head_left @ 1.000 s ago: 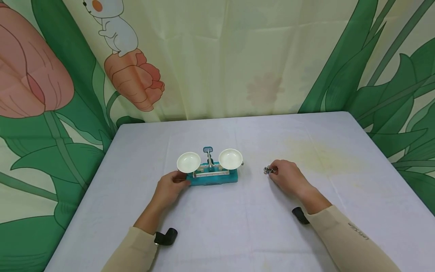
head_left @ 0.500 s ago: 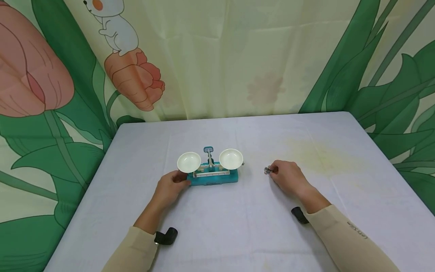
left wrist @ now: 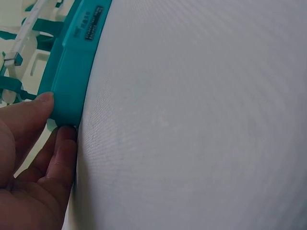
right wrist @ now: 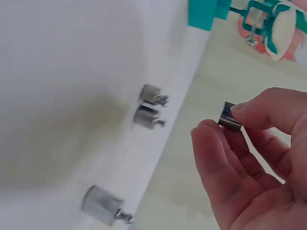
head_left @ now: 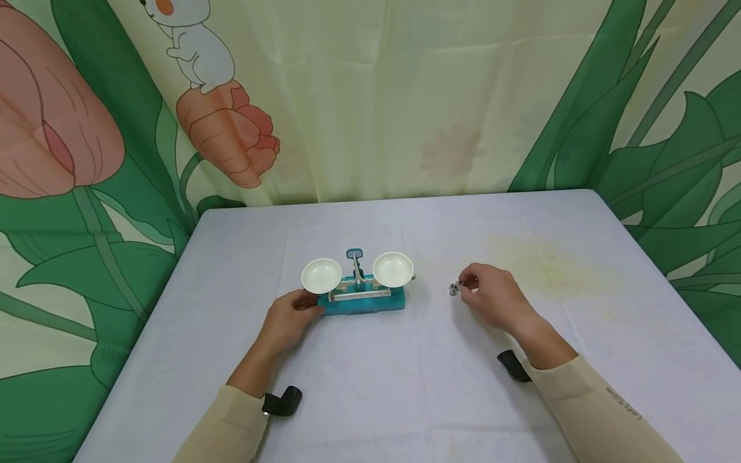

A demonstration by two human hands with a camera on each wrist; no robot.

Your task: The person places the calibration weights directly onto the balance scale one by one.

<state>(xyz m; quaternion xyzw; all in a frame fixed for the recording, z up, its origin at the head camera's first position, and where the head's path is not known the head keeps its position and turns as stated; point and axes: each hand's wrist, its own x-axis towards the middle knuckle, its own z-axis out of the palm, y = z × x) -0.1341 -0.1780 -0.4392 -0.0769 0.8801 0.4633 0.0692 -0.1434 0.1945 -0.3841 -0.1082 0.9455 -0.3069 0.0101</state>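
A small teal balance scale (head_left: 361, 302) with two white pans stands mid-table in the head view. My left hand (head_left: 289, 321) grips the left end of its base; the thumb lies on top and the fingers are against the end, as the left wrist view shows. My right hand (head_left: 492, 297) is to the right of the scale, pinching a small metal weight (right wrist: 230, 116) between thumb and fingers above the cloth. Beside it, two small knobbed weights (right wrist: 149, 116) stand close together on the table, and a larger weight (right wrist: 101, 205) stands apart from them in the right wrist view.
A white cloth (head_left: 370, 386) with a faint yellowish stain covers the table. Behind it hangs a curtain (head_left: 370, 103) printed with leaves and a rabbit. Black wrist cameras are strapped at both sleeves.
My right hand has lifted slightly and turned, drawing back a little from the weights with one pinched in it. The left hand and the scale have stayed in place.
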